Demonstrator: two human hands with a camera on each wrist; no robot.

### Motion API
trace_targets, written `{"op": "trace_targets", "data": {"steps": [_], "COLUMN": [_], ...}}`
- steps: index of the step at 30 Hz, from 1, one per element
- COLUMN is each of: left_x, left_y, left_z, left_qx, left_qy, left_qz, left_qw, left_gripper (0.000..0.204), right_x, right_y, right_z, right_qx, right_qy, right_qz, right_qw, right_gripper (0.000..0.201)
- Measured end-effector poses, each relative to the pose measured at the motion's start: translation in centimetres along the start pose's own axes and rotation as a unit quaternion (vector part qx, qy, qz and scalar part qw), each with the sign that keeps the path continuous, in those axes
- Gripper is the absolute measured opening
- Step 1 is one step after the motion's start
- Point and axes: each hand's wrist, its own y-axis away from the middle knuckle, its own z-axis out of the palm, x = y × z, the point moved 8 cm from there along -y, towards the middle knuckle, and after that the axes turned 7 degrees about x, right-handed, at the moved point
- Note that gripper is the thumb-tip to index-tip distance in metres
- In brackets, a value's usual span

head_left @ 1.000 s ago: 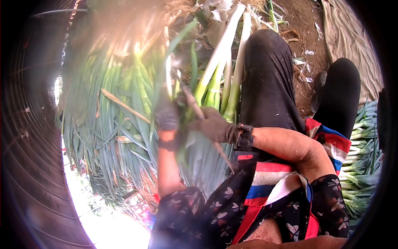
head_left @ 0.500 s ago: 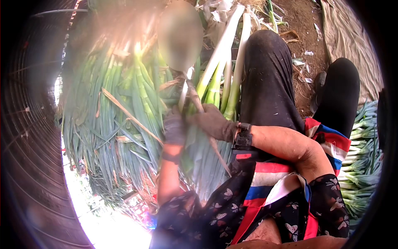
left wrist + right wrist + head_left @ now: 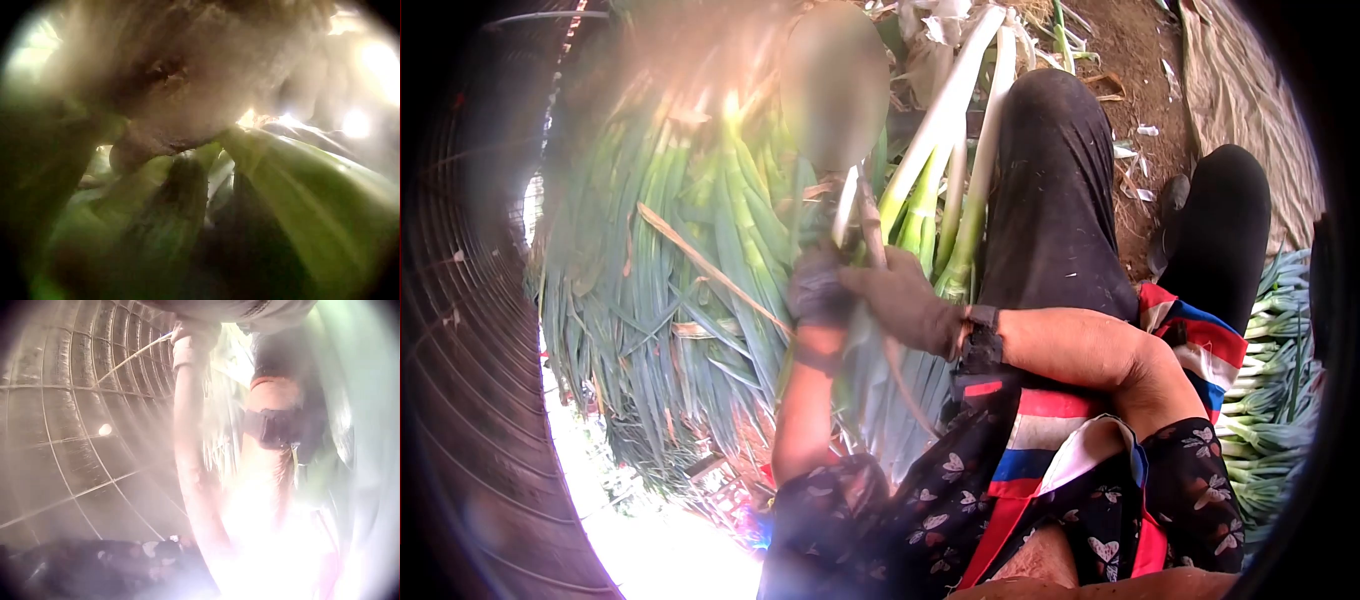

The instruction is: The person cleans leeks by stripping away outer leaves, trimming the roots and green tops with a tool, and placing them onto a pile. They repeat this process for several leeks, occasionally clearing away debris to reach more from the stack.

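In the head view my gloved left hand (image 3: 818, 290) is round a green onion stalk, whose pale part (image 3: 846, 206) shows above the fist. Beside it, touching or nearly so, my gloved right hand (image 3: 910, 305) grips a thin brown stick (image 3: 874, 225) that runs down past my wrist. The right wrist view shows the same long stick (image 3: 190, 425) under the right glove (image 3: 200, 339), with my left forearm (image 3: 269, 456) alongside. Large white-stemmed stalks (image 3: 940, 115) lie right of both hands. Green leaves (image 3: 306, 187) and a blurred brown mass (image 3: 187, 75) fill the left wrist view.
A thick heap of green onions (image 3: 670, 270) lies at the left. My dark-trousered knee (image 3: 1050, 170) is beside the stalks. More onions (image 3: 1275, 400) are stacked at the right, near a tan cloth (image 3: 1250, 110). A blurred oval (image 3: 835, 85) covers part of the upper view.
The pale stalk and my left hand have shifted right, towards the right hand, and the hands now sit closer together. The blurred oval has appeared above them. The right hand keeps its grip on the stick.
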Motion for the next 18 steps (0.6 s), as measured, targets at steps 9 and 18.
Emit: {"op": "trace_targets", "data": {"steps": [9,18], "left_x": [0.9,1.5], "left_y": [0.5,0.2], "left_z": [-0.6,-0.9], "left_qx": [0.070,0.035], "left_qy": [-0.143,-0.069], "left_qz": [0.008,0.049], "left_qw": [0.987,0.996], "left_gripper": [0.028,0.021], "right_x": [-0.1,0.3], "right_y": [-0.3,-2.3], "right_z": [0.1,1.9], "right_qx": [0.000,-0.035], "right_qy": [-0.058,-0.062], "right_qz": [0.046,-0.024], "right_qw": [0.997,0.997], "right_gripper": [0.021,0.024]}}
